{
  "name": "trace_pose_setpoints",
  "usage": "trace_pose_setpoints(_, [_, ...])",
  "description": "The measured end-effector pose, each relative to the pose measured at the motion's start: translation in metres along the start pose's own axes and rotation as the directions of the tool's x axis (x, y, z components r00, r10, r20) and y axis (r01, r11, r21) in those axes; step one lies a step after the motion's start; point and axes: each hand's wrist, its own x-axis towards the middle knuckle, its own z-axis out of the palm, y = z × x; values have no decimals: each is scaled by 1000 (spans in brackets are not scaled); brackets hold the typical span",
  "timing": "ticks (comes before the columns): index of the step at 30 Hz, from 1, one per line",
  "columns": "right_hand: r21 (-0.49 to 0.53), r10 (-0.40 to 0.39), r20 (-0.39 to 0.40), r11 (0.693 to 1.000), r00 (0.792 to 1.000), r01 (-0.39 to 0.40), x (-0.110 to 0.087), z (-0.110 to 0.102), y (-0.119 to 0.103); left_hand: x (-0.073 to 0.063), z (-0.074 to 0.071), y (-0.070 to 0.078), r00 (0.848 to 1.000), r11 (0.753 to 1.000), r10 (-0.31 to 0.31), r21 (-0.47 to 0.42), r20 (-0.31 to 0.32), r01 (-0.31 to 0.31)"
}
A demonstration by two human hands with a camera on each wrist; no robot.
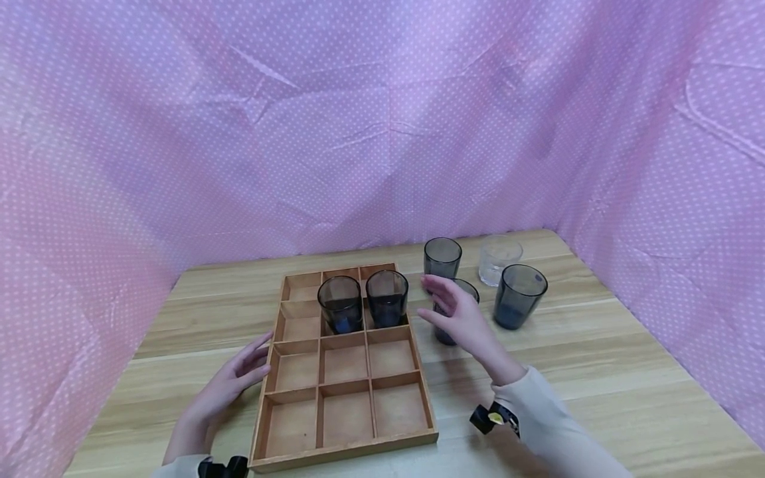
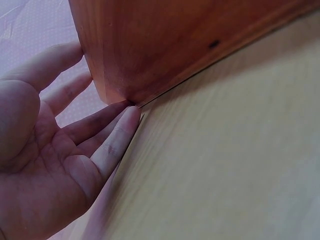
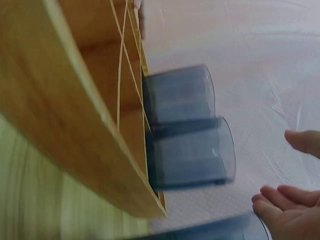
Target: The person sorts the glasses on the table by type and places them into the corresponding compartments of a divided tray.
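A wooden divided tray (image 1: 343, 455) lies on the table, its compartments in three columns. Two dark tinted glasses, one (image 1: 339, 302) in the middle column and another (image 1: 387, 299) in the right column, stand upright in its second row from the back. My left hand (image 1: 230, 380) touches the tray's left side with extended fingers; the left wrist view shows fingertips against the wooden wall (image 2: 150, 45). Right of the tray, my right hand (image 1: 457, 318) is raised with thumb and fingers spread apart. It partly hides a third tinted glass (image 1: 469, 289) beside it, and nothing shows in its grasp.
Behind my right hand stands another tinted glass (image 1: 442, 255). A clear glass (image 1: 499, 259) and one more tinted glass (image 1: 518, 299) are farther right. The wooden table (image 1: 597, 352) is bounded by a pink dotted cloth (image 1: 382, 133) at the back and sides.
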Motion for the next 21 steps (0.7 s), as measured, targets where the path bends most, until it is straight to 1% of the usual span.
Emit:
trace_pose_setpoints(4, [-61, -33, -28, 998, 999, 31, -4, -11, 0, 1, 0, -1, 1000, 1000, 9, -7, 3, -9])
trace_pose_setpoints(6, [-73, -24, -43, 997, 999, 21, -7, -15, 0, 1, 0, -2, 1000, 1000, 10, -5, 1, -10])
trace_pose_setpoints(9, [-77, -7, -75, 997, 997, 1, -10, -22, 2, 0, 0, -2, 1000, 1000, 14, -2, 2, -14])
trace_pose_setpoints(13, [-80, -7, -125, 997, 992, -3, -14, -28, 6, 0, 0, -2, 1000, 1000, 16, -9, 4, -16])
trace_pose_setpoints(16, [-87, 3, -150, 996, 989, -17, -15, -32, 9, 0, 1, -1, 1000, 1000, 12, -13, 4, -12])
trace_pose_setpoints(21, [-66, 37, -179, 997, 983, -49, -15, -39, 15, 0, 1, -1, 1000, 1000, 5, -11, 2, -5])
